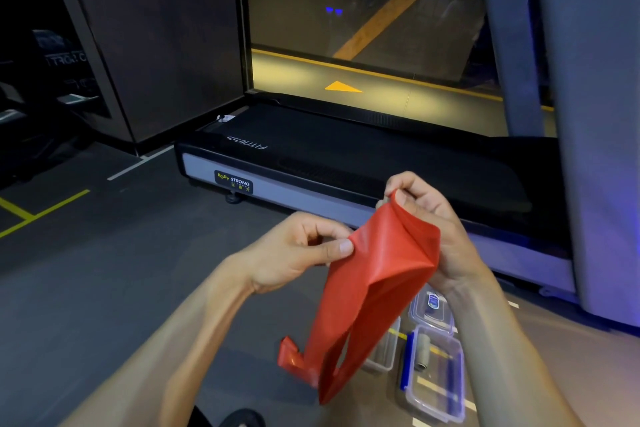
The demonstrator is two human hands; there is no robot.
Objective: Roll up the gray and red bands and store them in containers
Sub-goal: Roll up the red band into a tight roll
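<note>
Red band [374, 288] pinched between left hand [298, 250] and right hand [429, 218].

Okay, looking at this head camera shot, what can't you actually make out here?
- Clear plastic container: in the head view, mostly hidden behind the hanging red rubber band, contents unseen.
- Lidded clear box: partly covered by the right hand and wrist.
- Gray rolled band in the blue-clipped container: too small to judge how tight.
- Left hand: fingertips behind the band hidden.

A gym: a "Body Strong" treadmill [346, 163] spans mid-frame on dark rubber flooring [104, 270] with yellow lines.
</note>
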